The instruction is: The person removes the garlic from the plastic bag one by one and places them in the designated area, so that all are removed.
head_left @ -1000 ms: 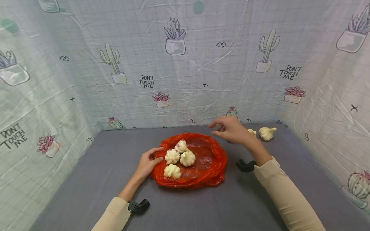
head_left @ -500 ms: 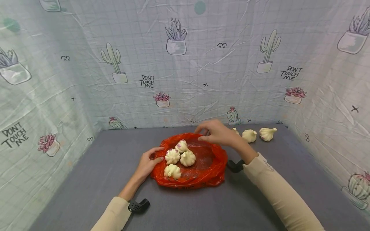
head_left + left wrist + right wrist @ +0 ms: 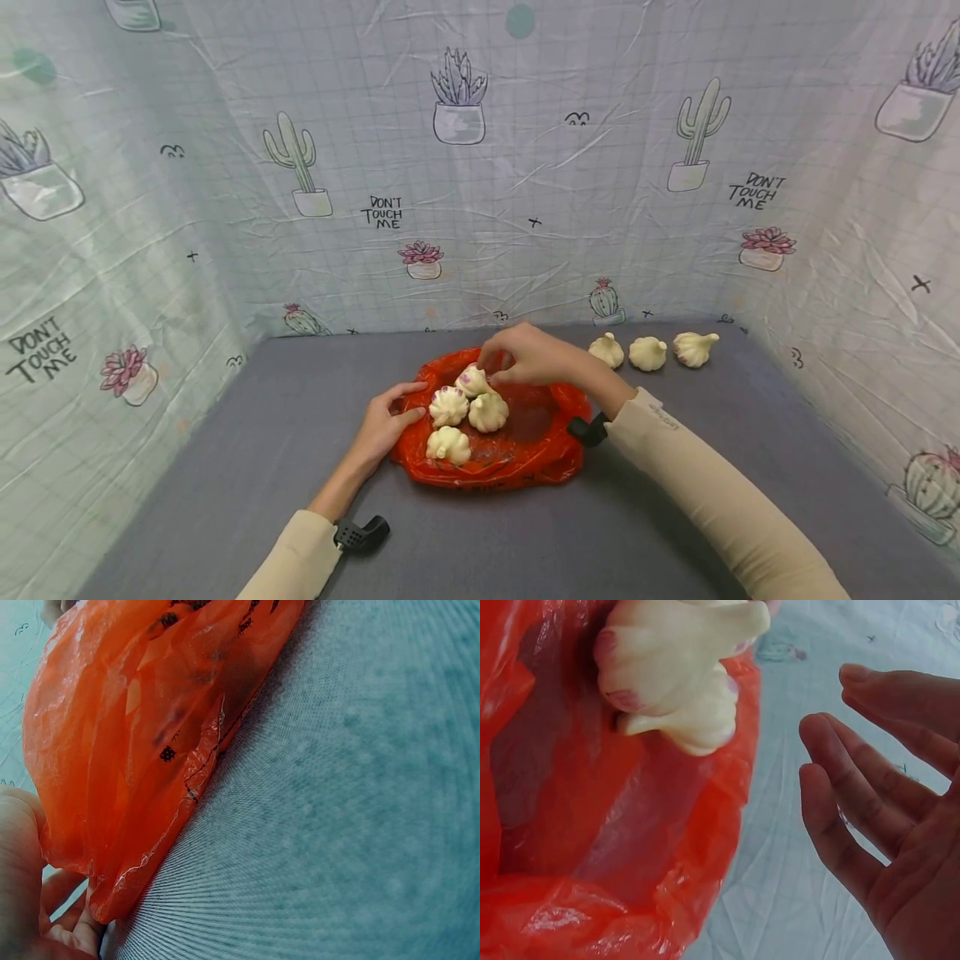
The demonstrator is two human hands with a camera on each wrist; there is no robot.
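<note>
A crumpled red plastic bag point(image 3: 487, 477) lies wide open on the grey table, with several pale garlic bulbs point(image 3: 488, 412) gathered in its left half. My left hand point(image 3: 381, 425) holds the bag's left rim between thumb and fingers; in the left wrist view the red film point(image 3: 112, 772) runs between them. Over the bag's back rim reaches my right hand point(image 3: 525, 354), its fingertips close to the rearmost bulb point(image 3: 471, 381), which has purple marks. In the right wrist view the right fingers point(image 3: 847, 772) are loosely bent, spread, and hold nothing.
Three more garlic bulbs stand in a row at the back right: one by the right forearm point(image 3: 606, 350), a middle bulb point(image 3: 647, 354) and a far right bulb point(image 3: 694, 349). Behind the table hangs a cactus-print cloth point(image 3: 495, 192), which also covers both sides.
My right hand has moved left from near the garlic row to above the bulbs in the bag, uncovering the row. The left hand stays at the bag's rim.
</note>
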